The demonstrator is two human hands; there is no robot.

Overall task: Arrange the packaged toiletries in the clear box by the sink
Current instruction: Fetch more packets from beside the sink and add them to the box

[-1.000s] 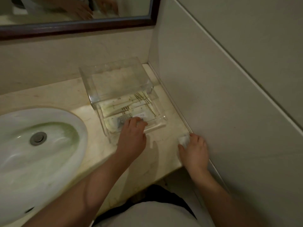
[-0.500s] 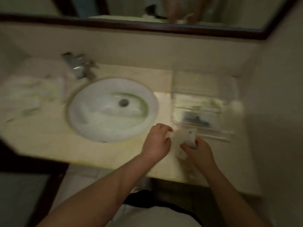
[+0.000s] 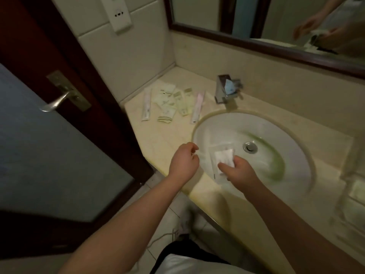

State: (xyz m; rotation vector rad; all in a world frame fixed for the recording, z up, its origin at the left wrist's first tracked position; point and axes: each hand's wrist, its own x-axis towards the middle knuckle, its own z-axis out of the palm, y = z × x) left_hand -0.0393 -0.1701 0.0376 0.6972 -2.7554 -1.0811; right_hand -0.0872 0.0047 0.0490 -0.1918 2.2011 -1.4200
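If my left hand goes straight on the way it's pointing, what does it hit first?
Likely the sink rim, just ahead of the left hand and left of the white packet; depth unclear.

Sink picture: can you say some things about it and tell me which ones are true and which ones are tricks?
1. The right hand holds a clear packet with something white inside, above the sink. True.
2. The loose packets lie right of the faucet. False: they lie on the counter left of it, by the wall.
3. A packet covers the drain. False: the drain is uncovered.
4. The door at the left has a metal handle. True.
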